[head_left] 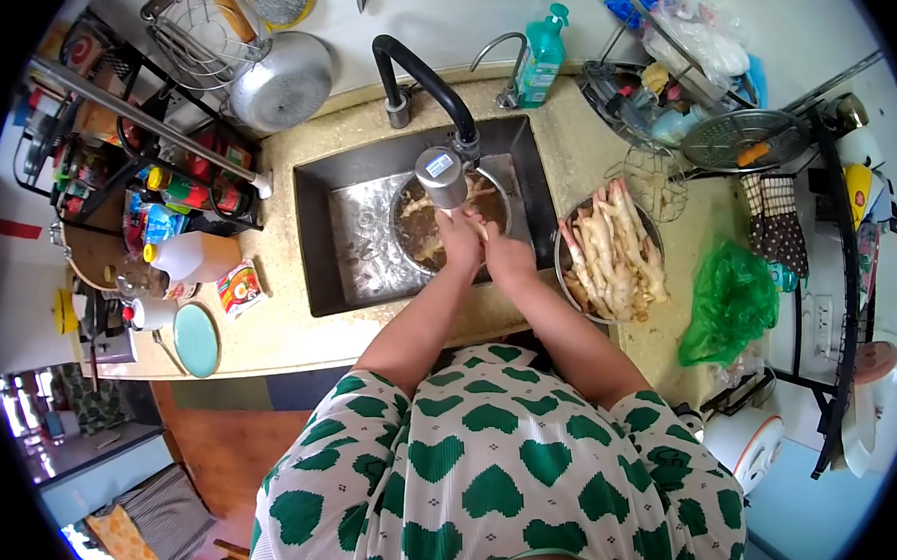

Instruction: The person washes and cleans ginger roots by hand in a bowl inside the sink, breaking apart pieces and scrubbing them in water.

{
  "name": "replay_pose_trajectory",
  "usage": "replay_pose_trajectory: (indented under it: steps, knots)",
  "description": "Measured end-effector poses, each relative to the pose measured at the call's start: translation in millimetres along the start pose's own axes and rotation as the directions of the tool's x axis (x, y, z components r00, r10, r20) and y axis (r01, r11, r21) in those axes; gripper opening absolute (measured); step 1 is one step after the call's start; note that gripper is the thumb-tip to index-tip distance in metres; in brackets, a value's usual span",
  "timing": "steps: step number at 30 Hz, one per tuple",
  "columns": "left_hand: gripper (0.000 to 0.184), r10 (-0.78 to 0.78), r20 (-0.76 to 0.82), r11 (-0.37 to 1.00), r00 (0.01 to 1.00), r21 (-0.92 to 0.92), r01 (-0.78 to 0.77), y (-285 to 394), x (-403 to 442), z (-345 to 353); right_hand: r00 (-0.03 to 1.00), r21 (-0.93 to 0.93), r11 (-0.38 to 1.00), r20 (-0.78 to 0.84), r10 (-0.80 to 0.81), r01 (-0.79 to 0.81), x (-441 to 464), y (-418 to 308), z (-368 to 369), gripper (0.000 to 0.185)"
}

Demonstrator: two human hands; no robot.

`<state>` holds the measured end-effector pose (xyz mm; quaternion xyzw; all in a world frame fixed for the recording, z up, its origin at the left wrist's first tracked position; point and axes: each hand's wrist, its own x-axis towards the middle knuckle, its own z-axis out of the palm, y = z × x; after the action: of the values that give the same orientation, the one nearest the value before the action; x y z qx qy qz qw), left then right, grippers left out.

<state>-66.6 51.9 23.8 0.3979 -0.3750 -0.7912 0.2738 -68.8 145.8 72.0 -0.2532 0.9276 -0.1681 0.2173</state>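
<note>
My left hand [461, 239] and my right hand [510, 253] are close together over a metal bowl [399, 217] in the sink. Both are closed, with a pale piece of ginger root [481, 231] partly visible between them; the fingers hide most of it. Brown, murky water fills the bowl, and more pale pieces lie in it. Just above my left hand is the silver tap head [442, 180] with a small lit display. To the right of the sink, a round bowl [566, 287] is heaped with long, knobbly, pink-tipped ginger roots [612, 248].
The dark-rimmed sink [318, 271] has wet scraps on its floor. A black tap [414, 66] arches over it. Behind stands a green soap bottle [542, 61]. A green plastic bag [730, 303] lies right; a teal lid-like disc [196, 339] and jug [197, 259] are left.
</note>
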Motion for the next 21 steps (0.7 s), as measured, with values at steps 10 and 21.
replay_pose_trajectory:
  steps: [10,21]
  knots:
    - [0.027,-0.458,0.445,0.786,0.77,-0.201,0.584,33,52,-46,0.677,0.732,0.215,0.68,-0.282,-0.646,22,20,8,0.043]
    - [0.027,-0.374,0.122,0.894,0.919,-0.218,0.392,-10,78,-56,0.991,0.385,0.914,-0.026,-0.129,0.129,34,17,33,0.033]
